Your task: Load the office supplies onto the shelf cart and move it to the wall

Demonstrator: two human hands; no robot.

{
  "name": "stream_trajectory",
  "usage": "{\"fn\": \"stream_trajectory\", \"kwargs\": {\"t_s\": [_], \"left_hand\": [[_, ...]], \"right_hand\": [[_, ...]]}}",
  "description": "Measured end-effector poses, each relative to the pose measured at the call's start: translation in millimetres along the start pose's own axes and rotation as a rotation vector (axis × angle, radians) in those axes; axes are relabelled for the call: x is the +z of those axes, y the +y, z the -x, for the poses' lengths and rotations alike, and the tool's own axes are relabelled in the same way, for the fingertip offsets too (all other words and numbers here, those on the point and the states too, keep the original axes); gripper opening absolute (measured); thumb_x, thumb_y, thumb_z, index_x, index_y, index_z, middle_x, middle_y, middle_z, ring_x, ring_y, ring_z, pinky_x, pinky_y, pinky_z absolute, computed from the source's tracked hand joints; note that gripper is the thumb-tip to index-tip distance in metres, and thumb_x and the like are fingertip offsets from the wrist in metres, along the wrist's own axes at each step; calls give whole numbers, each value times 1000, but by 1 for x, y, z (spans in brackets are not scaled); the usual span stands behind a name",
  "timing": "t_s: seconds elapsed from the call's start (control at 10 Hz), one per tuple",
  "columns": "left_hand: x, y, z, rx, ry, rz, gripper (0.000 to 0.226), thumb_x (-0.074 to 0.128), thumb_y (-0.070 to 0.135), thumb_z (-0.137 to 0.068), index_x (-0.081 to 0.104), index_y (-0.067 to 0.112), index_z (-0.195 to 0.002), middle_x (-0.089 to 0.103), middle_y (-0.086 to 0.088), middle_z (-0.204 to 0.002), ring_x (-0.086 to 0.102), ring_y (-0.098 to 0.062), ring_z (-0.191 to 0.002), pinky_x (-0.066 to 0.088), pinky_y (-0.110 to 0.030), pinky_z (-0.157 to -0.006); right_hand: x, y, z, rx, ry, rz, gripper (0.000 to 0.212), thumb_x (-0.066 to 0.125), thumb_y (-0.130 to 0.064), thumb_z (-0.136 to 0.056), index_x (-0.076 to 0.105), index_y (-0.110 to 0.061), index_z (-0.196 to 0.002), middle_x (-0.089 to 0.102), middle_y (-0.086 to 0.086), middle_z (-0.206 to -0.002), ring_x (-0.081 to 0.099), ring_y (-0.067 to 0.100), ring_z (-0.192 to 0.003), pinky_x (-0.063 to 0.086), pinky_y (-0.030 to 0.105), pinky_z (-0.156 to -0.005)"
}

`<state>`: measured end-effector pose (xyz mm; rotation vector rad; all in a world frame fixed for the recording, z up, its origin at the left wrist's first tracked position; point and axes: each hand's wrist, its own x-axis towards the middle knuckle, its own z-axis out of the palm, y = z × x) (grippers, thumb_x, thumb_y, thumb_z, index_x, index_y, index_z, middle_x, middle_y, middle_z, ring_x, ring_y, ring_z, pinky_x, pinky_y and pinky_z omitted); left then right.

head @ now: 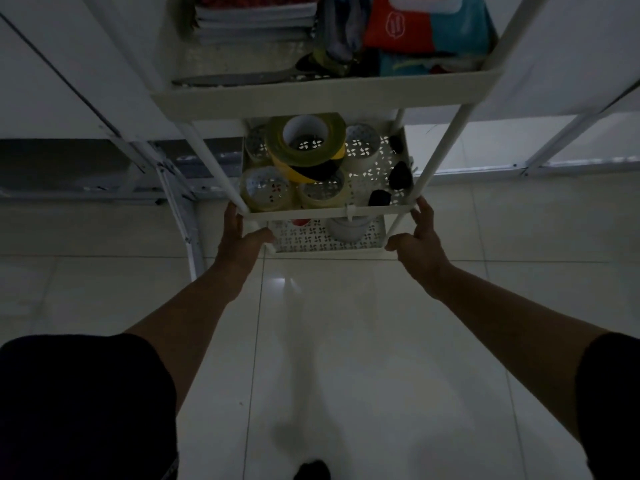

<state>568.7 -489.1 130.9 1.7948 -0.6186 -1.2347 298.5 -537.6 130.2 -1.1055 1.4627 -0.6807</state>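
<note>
White shelf cart (pixel 325 98) stands on the shiny floor (pixel 346 341) by a wall, full of tape rolls (pixel 306 143), while the left hand (pixel 239 237) and right hand (pixel 420 237) curl their fingers around its middle tray corners.

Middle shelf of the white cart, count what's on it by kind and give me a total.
Clear rolls of packing tape: 4
Yellow-and-black striped roll of hazard tape: 1
Small black clip-like pieces: 3
Total: 8

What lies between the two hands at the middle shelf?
In the head view, between left hand and right hand: the middle shelf's front rim; behind it, tape rolls.
</note>
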Motion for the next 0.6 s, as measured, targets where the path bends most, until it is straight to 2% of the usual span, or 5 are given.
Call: {"fn": "stream_trajectory", "kwargs": {"t_s": [0.2, 0.3, 0.4, 0.5, 0.6], "left_hand": [[-4, 2, 0, 0, -31, -31, 82, 64, 5, -83, 24, 43, -143, 43, 22, -125, 43, -14, -121, 37, -40, -101], [-3, 7, -2, -19, -4, -35, 80, 64, 5, -83, 25, 38, -146, 40, 17, -124, 42, -13, -115, 37, -38, -99], [0, 16, 5, -28, 54, -133, 82, 65, 12, -87, 19, 35, -150, 39, 6, -141, 43, -17, -119, 39, -36, -96], [1, 29, 23, -17, 134, -217, 79, 57, 18, -93, 8, 33, -154, 33, -6, -154, 45, -22, -126, 39, -29, -92], [1, 61, 73, -28, 149, -359, 68, 49, 17, -97, 12, 23, -154, 40, -12, -150, 48, -29, -127, 35, -25, -83]], "right_hand": [[0, 0, -1, -11, -26, 32, 91, 54, 5, -82, 9, -31, -152, 25, -1, -156, 53, 19, -104, 46, 28, -66], [-3, 0, -1, -13, -36, 64, 92, 54, 4, -83, 7, -32, -153, 27, -1, -155, 52, 21, -107, 47, 30, -70], [-6, -7, 3, -28, -20, 262, 90, 57, -3, -83, 7, -30, -153, 42, -4, -139, 51, 19, -102, 48, 35, -75], [-11, -24, 15, -63, -7, 514, 97, 60, -16, -74, 6, -30, -153, 43, 11, -145, 58, 32, -112, 53, 45, -83], [-24, -46, 43, -96, 10, 799, 91, 57, -20, -76, 9, -25, -153, 34, 8, -152, 48, 34, -126, 47, 50, -95]]}}
